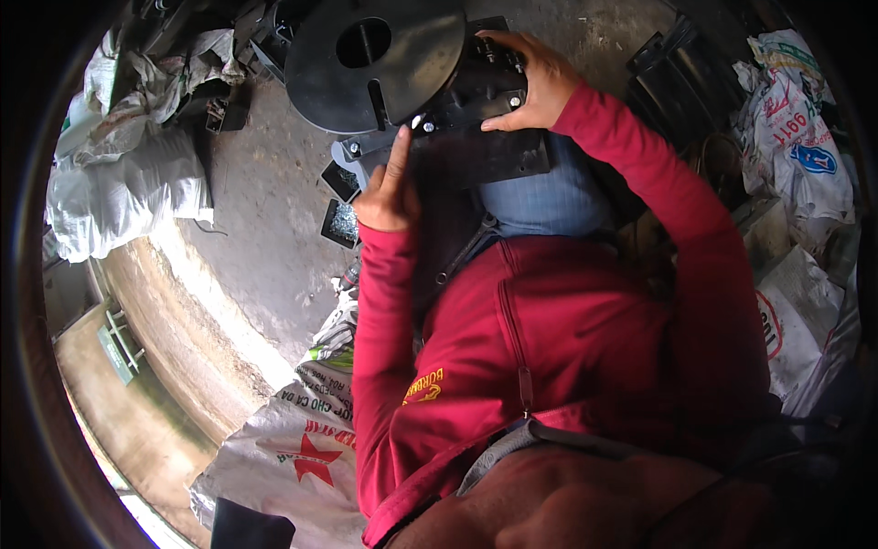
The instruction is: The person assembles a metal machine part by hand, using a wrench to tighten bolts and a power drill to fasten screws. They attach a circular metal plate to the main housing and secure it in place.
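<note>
A black round disc (430,55) with a central hole and a narrow slot sits on a black bracket-like assembly (476,160) over my lap. Several silvery bolt heads (428,127) show along the bracket. My left hand (389,194) reaches in from below with its index finger stretched to the disc's near edge, beside a small bright white piece (417,121); its other fingers curl and are partly hidden. On the right, my right hand (540,84) grips the bracket's end, thumb on the near side and fingers over the far side.
Small black trays of metal fasteners (343,222) stand on the floor (265,174) left of the assembly. White sacks (128,192) lie at the left, another printed sack (283,457) at lower left, and more sacks (805,137) at the right beside black parts (686,78).
</note>
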The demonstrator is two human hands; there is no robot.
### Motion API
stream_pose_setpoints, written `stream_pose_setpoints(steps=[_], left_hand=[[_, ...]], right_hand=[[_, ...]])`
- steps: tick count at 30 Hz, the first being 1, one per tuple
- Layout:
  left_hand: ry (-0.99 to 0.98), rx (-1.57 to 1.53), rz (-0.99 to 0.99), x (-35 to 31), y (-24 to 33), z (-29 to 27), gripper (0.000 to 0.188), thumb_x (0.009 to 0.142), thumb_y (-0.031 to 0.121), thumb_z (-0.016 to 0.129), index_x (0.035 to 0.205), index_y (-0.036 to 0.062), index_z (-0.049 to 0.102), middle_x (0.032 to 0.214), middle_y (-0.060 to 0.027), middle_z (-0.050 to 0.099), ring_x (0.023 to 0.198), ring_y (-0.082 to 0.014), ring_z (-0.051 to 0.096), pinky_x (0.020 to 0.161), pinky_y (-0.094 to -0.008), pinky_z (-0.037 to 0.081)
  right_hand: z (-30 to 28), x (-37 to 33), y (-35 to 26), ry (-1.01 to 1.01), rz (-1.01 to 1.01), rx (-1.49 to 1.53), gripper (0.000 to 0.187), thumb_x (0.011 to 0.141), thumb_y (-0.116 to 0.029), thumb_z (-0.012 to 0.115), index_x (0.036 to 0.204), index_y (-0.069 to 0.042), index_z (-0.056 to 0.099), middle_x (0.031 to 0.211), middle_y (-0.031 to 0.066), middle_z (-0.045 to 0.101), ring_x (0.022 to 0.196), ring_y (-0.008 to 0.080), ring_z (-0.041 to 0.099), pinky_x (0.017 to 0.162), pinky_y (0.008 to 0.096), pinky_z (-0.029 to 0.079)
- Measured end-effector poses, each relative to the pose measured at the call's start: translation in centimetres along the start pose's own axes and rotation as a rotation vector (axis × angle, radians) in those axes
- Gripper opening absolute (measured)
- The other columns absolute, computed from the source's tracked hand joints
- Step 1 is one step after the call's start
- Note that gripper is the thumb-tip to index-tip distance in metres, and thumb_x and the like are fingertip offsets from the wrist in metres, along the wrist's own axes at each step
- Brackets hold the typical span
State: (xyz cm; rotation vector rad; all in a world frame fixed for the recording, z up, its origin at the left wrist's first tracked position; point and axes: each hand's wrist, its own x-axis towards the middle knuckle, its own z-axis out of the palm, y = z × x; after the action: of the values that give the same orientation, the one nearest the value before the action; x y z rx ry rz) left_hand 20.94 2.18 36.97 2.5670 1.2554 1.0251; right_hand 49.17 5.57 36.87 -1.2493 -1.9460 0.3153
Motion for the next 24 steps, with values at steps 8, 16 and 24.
stream_pose_setpoints(steps=[8,16,24], left_hand=[[0.076,-0.121,0.132,0.0,0.2,-1.5,0.068,0.069,-0.01,0.063,0.13,0.0184,0.061,0.06,-0.0057,0.044,0.043,-0.0212,0.044,0.045,-0.0324,0.04],[0.062,-0.048,0.089,1.8,-1.0,-1.3,0.069,0.073,-0.008,0.061,0.135,0.0202,0.056,0.061,-0.0053,0.049,0.043,-0.0184,0.048,0.044,-0.0309,0.04],[0.031,-0.058,0.092,0.5,-0.8,0.3,0.064,0.072,-0.009,0.06,0.132,0.0125,0.058,0.056,-0.0083,0.044,0.041,-0.0213,0.045,0.043,-0.0319,0.038]], right_hand=[[0.0,0.0,0.5,-0.011,0.043,-0.022,0.097,0.054,-0.037,0.091,0.134,-0.011,0.043,0.125,0.0134,0.055,0.116,0.0332,0.053,0.099,0.0403,0.045],[0.4,-0.3,0.9,0.009,0.015,-0.036,0.098,0.054,-0.037,0.09,0.135,-0.01,0.041,0.126,0.0147,0.054,0.117,0.0339,0.053,0.101,0.0411,0.044],[0.2,0.1,1.2,0.021,-0.029,-0.011,0.097,0.054,-0.036,0.091,0.134,-0.01,0.041,0.125,0.0148,0.054,0.116,0.0344,0.053,0.1,0.0414,0.044]])
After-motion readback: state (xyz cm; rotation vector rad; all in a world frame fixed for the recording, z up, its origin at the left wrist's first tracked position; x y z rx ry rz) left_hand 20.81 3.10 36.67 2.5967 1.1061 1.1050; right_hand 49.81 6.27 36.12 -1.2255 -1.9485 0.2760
